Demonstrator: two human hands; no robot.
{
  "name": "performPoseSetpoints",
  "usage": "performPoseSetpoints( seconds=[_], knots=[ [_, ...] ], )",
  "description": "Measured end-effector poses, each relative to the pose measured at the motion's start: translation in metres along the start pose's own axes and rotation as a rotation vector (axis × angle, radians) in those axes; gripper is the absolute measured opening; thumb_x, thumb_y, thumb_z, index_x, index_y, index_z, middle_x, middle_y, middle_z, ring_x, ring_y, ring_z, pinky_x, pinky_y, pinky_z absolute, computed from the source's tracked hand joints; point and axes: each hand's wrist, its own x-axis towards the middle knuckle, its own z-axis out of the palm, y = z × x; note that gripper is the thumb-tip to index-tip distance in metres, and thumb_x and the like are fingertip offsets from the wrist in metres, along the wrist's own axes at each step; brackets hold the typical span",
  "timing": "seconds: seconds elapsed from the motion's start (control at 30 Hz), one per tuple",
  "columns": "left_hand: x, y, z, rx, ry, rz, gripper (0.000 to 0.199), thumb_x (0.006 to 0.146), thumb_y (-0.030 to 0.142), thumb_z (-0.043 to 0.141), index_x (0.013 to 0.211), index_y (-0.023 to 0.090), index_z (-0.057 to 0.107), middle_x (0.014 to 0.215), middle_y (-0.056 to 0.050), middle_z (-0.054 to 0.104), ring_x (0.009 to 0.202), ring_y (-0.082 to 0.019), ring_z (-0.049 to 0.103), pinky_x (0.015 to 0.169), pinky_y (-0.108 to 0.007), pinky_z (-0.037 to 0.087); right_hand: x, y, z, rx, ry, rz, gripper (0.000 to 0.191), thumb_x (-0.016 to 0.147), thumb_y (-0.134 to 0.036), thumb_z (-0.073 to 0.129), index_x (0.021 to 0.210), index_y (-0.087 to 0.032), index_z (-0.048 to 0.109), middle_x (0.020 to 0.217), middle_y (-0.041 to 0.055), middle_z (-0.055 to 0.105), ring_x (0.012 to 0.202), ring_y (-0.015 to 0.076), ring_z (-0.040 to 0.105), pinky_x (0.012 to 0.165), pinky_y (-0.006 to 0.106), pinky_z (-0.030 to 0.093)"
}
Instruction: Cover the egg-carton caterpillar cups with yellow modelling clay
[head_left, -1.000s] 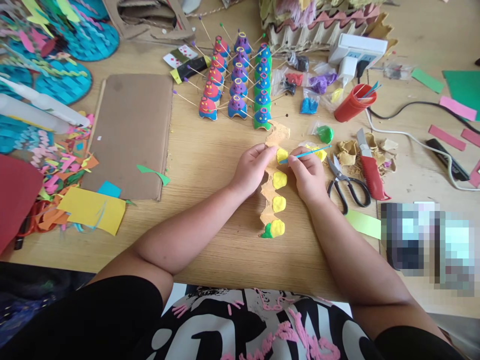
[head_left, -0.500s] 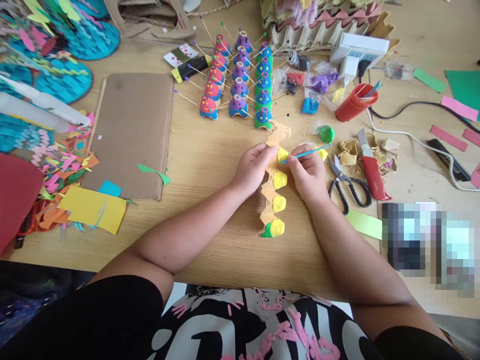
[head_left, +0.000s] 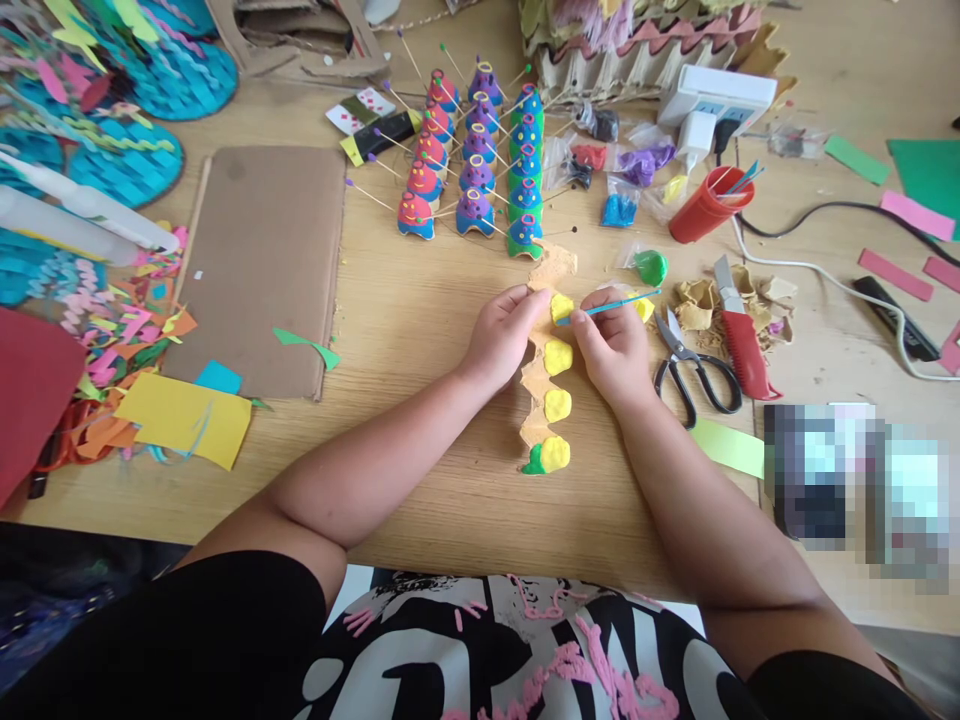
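Observation:
An egg carton strip point(head_left: 537, 385) runs lengthwise away from me, its cups partly covered with yellow clay point(head_left: 557, 405). Green clay point(head_left: 534, 460) covers part of its near end. My left hand point(head_left: 504, 338) grips the strip from the left, thumb on top. Between the fingers of my right hand point(head_left: 616, 345) is a thin blue modelling tool point(head_left: 619, 304), its tip at the yellow clay on the cup beside my left thumb. More yellow clay point(head_left: 643, 308) shows just behind my right hand. The left fingertips are hidden behind the strip.
Decorated carton strips point(head_left: 476, 170) with toothpicks stand ahead. Scissors point(head_left: 694, 370), a red-handled knife point(head_left: 742, 335), green clay in a bag point(head_left: 651, 266) and a red cup point(head_left: 709, 205) lie rightward. Cardboard point(head_left: 262, 270) and paper scraps point(head_left: 120, 350) are at left. A power strip point(head_left: 720, 95) sits behind.
Both hands keep nearly the same position on the strip, and the tool's tip stays at the same yellow-covered cup. The whole view shifts very slightly.

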Motion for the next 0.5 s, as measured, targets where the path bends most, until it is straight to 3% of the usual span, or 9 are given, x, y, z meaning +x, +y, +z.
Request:
performPoseSetpoints(
  seconds=[0.17,0.5],
  knots=[
    [0.0015,-0.0006,-0.001,-0.009,0.008,0.009,0.037,0.097,0.035,0.076,0.069,0.019,0.056,0.063,0.004,0.049,0.059,-0.009,0.049,0.06,-0.022,0.042,0.0032,0.0012,-0.0013,0.152,0.022,0.063,0.054,0.083,-0.074,0.079,0.079,-0.025,0.057,0.07,-0.0042,0.047,0.065,0.0123,0.044,0.061,0.03,0.039],
    [0.0006,0.0007,-0.0001,-0.006,0.004,-0.024,0.033,0.097,0.035,0.076,0.073,0.019,0.061,0.063,0.005,0.049,0.06,-0.01,0.051,0.063,-0.023,0.044,0.0012,-0.0072,0.0019,0.05,-0.009,0.062,0.055,0.083,-0.077,0.077,0.08,-0.026,0.058,0.066,-0.004,0.049,0.06,0.0125,0.041,0.055,0.03,0.034]
  ],
)
